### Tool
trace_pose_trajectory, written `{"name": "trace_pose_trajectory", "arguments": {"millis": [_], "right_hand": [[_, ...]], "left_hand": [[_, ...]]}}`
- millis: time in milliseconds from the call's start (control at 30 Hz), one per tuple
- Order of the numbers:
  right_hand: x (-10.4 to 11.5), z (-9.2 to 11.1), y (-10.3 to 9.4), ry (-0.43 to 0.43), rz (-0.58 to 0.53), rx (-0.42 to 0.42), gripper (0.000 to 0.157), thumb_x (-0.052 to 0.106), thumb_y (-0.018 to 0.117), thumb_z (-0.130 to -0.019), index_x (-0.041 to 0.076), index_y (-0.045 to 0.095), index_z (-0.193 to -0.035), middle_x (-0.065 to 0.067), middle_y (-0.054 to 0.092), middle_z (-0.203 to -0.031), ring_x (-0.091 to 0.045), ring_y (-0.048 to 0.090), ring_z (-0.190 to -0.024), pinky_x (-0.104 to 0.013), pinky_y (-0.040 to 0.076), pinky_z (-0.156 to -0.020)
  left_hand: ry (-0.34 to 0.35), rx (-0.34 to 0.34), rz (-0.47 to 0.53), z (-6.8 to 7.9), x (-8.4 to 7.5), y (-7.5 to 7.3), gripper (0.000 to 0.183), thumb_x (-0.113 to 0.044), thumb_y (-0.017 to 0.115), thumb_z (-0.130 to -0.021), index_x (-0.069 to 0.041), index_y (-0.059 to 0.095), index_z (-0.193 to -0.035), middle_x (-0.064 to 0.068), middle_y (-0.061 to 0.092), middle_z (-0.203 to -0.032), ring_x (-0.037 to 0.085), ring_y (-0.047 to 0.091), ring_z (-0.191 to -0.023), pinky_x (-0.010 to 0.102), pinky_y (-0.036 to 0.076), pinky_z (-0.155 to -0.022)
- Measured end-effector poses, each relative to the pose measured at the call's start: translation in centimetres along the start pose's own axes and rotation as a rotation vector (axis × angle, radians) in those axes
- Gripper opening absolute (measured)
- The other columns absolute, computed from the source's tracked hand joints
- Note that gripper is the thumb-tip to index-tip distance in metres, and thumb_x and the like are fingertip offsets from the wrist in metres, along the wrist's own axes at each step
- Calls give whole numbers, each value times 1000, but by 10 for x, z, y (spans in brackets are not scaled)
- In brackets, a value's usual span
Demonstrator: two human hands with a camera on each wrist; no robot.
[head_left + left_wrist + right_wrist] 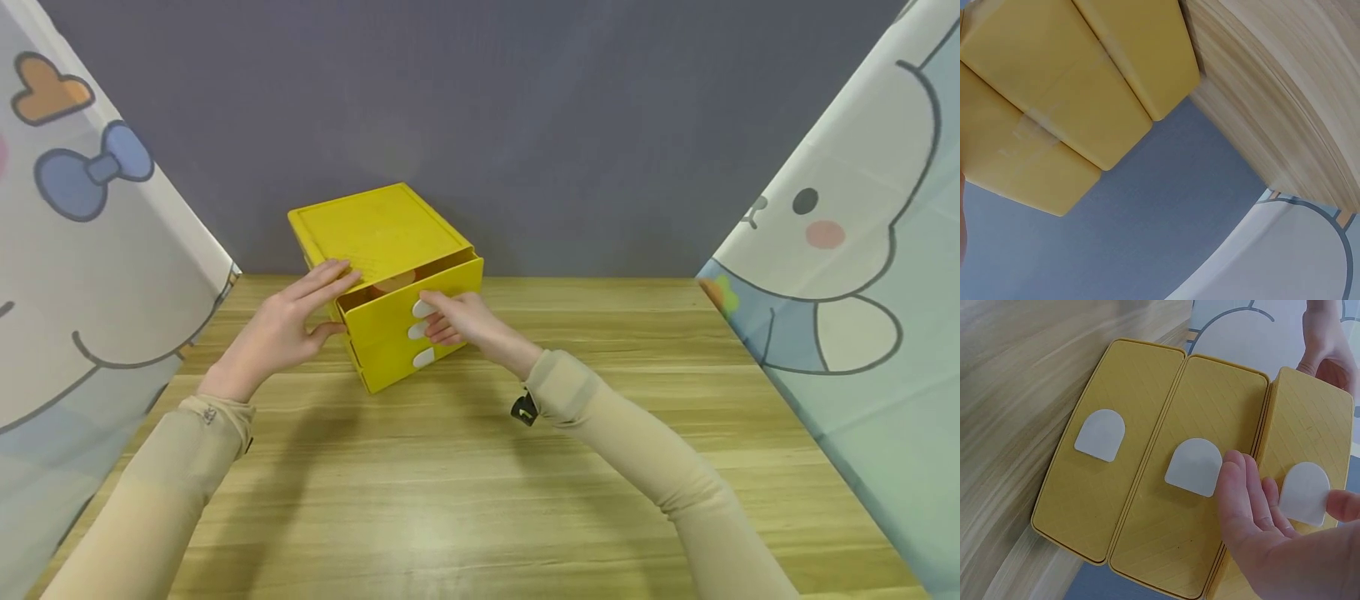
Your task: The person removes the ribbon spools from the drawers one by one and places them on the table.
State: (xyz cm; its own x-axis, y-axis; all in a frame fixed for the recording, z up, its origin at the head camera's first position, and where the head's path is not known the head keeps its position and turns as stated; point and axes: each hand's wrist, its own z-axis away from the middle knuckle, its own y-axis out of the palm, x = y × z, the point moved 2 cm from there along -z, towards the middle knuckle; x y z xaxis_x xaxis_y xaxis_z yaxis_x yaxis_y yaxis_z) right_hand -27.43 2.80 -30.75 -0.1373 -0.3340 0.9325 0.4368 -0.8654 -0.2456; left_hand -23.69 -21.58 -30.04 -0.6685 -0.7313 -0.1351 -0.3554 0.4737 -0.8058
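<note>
A yellow cabinet (378,229) with three stacked drawers stands angled on the table. Its top drawer (378,321) sticks out a little, and part of a round peach-coloured thing (395,282) shows inside. With thumb and fingers my right hand (480,323) pinches the white tab handle (1305,495) of that drawer. Below it, the middle handle (1194,467) is close to my fingertips. My left hand (285,325) rests at the cabinet's front left corner, fingers extended over the top and thumb against the side. The left wrist view shows mostly the yellow side wall (1054,87).
The wood-grain table (450,500) stretches in front of the cabinet. A grey backdrop (525,125) rises behind it, and cartoon-printed curtains (847,250) hang on both sides. A small black item (524,409) is at the right cuff.
</note>
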Motion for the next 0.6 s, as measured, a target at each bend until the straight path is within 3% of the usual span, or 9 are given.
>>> {"name": "trace_pose_trajectory", "arguments": {"millis": [600], "right_hand": [[-5, 4, -2, -12, -15, -4, 50, 42, 49, -97, -2, 65, -115, -18, 69, -102, -17, 67, -76, -35, 60, -84]], "left_hand": [[1, 29, -12, -2, -3, -1, 79, 4, 78, -72, -11, 46, -143, 17, 45, -148, 32, 39, -140, 58, 46, -99]]}}
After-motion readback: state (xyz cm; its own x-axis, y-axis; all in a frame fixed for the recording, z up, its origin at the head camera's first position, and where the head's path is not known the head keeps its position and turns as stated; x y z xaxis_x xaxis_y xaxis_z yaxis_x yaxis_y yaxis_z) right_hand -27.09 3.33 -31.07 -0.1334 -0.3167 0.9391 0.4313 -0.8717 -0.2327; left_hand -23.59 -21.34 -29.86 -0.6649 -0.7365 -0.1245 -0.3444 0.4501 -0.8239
